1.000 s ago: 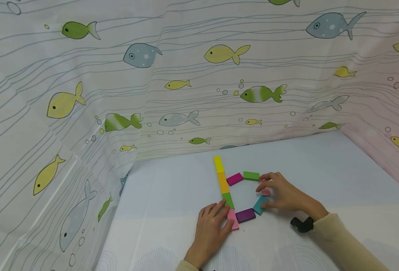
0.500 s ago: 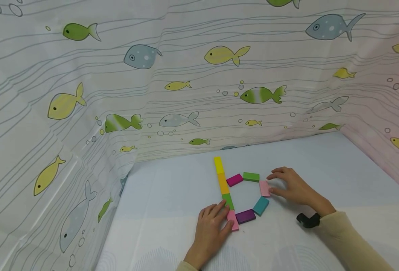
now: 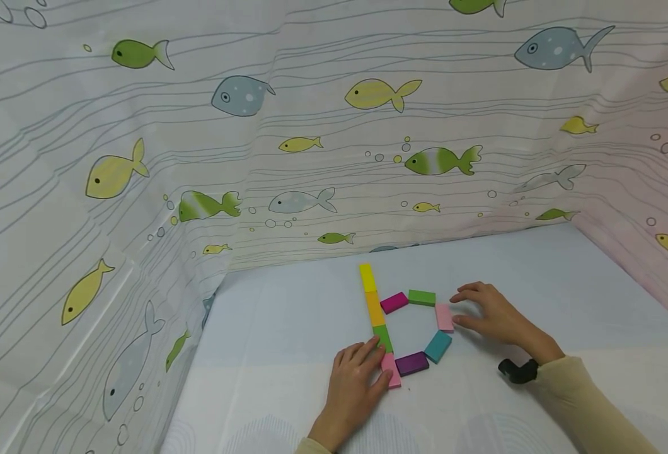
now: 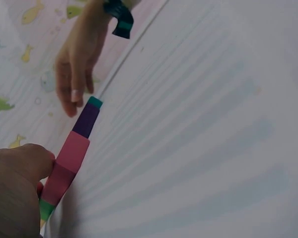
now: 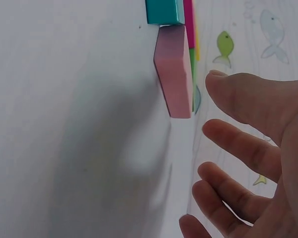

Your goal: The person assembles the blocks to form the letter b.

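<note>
Several flat blocks lie on the table as a straight column with a loop on its right. Down the column run a yellow block [image 3: 367, 277], an orange block [image 3: 374, 308], a green block [image 3: 382, 338] and a pink block [image 3: 390, 371]. My left hand [image 3: 352, 384] rests at the column's lower end, fingertips by the green block, thumb on the pink one. The loop has magenta [image 3: 394, 302], light green [image 3: 421, 297], pale pink [image 3: 444, 317], teal [image 3: 438, 347] and purple [image 3: 411, 364] blocks. Just right of the pale pink block, my right hand [image 3: 489, 312] hovers with loosely bent fingers, holding nothing.
A white tablecloth [image 3: 266, 334] covers the table. Behind and at both sides hang curtains [image 3: 311, 170] printed with fish. A black band [image 3: 518, 371] shows at the right wrist.
My right hand has come off the pale pink and teal blocks and moved right, leaving both on the table. The left hand has kept its place.
</note>
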Available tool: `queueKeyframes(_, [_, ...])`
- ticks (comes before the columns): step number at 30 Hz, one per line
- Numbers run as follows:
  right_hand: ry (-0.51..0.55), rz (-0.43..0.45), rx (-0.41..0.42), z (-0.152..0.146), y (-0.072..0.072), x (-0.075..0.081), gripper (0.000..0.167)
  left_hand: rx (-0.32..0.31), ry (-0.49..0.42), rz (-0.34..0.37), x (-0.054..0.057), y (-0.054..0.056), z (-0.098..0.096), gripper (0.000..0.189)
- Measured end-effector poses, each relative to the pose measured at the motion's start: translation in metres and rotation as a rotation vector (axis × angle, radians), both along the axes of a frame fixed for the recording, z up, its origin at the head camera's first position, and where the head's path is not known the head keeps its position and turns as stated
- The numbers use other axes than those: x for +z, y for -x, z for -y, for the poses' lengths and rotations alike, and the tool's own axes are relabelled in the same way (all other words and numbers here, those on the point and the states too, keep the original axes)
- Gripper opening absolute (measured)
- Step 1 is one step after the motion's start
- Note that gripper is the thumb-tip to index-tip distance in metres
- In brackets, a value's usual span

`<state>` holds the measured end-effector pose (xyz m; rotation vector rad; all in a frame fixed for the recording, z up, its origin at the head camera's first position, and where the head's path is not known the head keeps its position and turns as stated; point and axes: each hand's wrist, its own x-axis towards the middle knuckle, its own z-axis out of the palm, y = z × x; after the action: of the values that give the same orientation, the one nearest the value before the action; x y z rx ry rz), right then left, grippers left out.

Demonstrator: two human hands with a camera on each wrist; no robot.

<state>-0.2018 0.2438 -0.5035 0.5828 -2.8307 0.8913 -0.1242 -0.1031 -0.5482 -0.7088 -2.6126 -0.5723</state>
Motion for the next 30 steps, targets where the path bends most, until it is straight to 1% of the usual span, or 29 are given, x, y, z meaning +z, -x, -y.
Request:
queueKeyframes(4, [0.001,-0.013,0.004,-0.003,0.002,-0.002,0.036,0.002,0.005,0.007,0.0,0.0,-0.001,0.044])
queueKeyframes(9, [0.019,-0.007,-0.006,-0.011,0.004,-0.011,0.035,-0.001,0.014,0.04,-0.002,-0.001,-0.001,0.046])
queueKeyframes(13, [0.059,0.012,-0.026,-0.019,0.004,-0.019,0.032,-0.003,0.027,0.048,-0.003,-0.002,-0.002,0.047])
queueKeyframes(15, [0.077,0.035,-0.044,-0.024,0.005,-0.024,0.032,-0.006,0.03,0.051,-0.003,-0.003,-0.002,0.046])
queueKeyframes(17, [0.087,0.073,-0.063,-0.03,0.006,-0.028,0.034,-0.009,0.028,0.055,-0.003,-0.003,-0.002,0.046])
queueKeyframes(19, [0.118,0.131,-0.078,-0.036,0.008,-0.029,0.038,-0.011,0.024,0.058,-0.003,-0.003,-0.003,0.046])
queueKeyframes(23, [0.2,0.256,-0.101,-0.048,0.011,-0.027,0.048,-0.015,0.025,0.043,-0.004,-0.002,-0.001,0.046])
queueKeyframes(28, [0.293,0.344,-0.113,-0.059,0.012,-0.024,0.054,-0.014,0.02,0.009,-0.003,-0.002,0.001,0.044])
queueKeyframes(30, [0.334,0.379,-0.123,-0.064,0.012,-0.024,0.058,-0.013,0.012,0.01,-0.002,-0.003,0.002,0.044])
